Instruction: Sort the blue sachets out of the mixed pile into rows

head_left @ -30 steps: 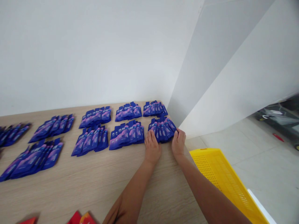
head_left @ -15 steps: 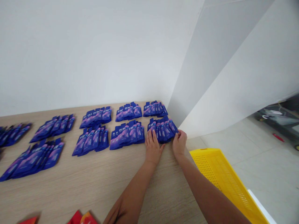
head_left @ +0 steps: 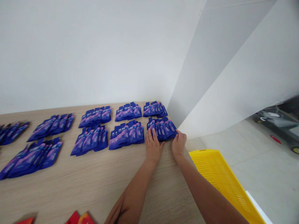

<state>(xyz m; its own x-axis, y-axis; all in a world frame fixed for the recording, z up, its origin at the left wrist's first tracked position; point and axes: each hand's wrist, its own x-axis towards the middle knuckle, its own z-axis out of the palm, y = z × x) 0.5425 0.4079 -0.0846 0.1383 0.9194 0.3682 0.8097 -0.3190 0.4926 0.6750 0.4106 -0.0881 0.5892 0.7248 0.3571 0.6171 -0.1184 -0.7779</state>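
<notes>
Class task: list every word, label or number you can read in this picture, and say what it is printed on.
White characters on the pouches: too blurred to read.
Red packets: no print visible.
Crate: no text.

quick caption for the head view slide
Left hand and right hand flank blue pouches on wooden table.

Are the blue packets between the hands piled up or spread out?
Spread out: the blue packets overlap sideways in a flat row.
</notes>
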